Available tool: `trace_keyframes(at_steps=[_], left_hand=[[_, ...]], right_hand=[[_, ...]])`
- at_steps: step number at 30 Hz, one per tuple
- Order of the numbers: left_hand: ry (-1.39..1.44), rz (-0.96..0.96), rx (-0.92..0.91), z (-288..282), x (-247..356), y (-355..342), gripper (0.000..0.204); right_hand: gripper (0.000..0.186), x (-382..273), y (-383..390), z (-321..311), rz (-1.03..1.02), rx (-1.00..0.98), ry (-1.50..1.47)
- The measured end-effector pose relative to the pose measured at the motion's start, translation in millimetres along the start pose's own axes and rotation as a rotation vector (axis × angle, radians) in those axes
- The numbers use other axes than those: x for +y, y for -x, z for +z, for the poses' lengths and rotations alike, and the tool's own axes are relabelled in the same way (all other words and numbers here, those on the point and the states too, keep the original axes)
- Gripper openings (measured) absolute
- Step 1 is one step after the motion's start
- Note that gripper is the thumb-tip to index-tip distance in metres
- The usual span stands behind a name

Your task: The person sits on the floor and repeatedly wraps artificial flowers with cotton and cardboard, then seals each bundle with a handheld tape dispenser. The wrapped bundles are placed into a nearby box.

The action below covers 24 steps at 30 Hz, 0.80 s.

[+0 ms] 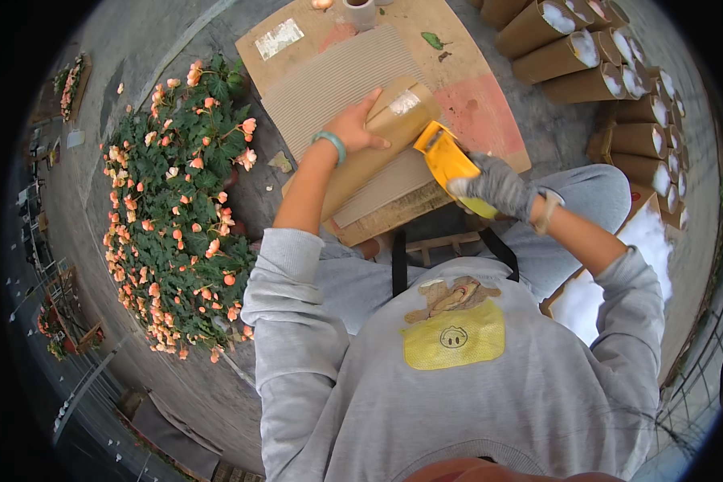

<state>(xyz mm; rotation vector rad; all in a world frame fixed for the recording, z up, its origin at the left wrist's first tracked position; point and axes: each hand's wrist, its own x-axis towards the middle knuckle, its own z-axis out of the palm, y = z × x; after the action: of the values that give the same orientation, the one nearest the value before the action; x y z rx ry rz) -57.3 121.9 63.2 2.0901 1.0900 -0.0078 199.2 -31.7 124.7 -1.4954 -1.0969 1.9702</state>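
The left hand (pixel 358 128), stretched forward, lies spread over the brown tube (pixel 403 122), which rests aslant on corrugated cardboard (pixel 321 84); the gloved right hand (pixel 500 185), turned inward, is closed around a yellow tool (pixel 448 161)

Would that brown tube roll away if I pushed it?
Probably: the brown tube looks round and lies on its side. The ridged cardboard beneath might slow it a little. It's likely stiff, with straight sides under the left hand.

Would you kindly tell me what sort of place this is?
Probably a flower nursery's work area: flowering plants at left, a cardboard tube under the left hand, and more tubes with white filling at right.
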Motion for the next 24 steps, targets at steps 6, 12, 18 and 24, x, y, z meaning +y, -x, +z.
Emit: trace_keyframes(at_steps=[6,12,18,24], left_hand=[[0.275,-0.116,-0.097,-8,18,3,0.108],[1.584,-0.142,-0.054,-9,49,24,0.066],[1.853,0.029,-0.074,0,169,-51,0.059],[0.815,0.595,-0.051,67,285,-57,0.058]], right_hand=[[0.05,10,-17,-11,-0.089,0.568,0.946],[0.084,3,59,2,-0.438,0.136,0.77],[0.072,-31,132,-37,-0.834,0.489,0.714],[0.047,-25,219,-152,-0.611,1.08,0.442]])
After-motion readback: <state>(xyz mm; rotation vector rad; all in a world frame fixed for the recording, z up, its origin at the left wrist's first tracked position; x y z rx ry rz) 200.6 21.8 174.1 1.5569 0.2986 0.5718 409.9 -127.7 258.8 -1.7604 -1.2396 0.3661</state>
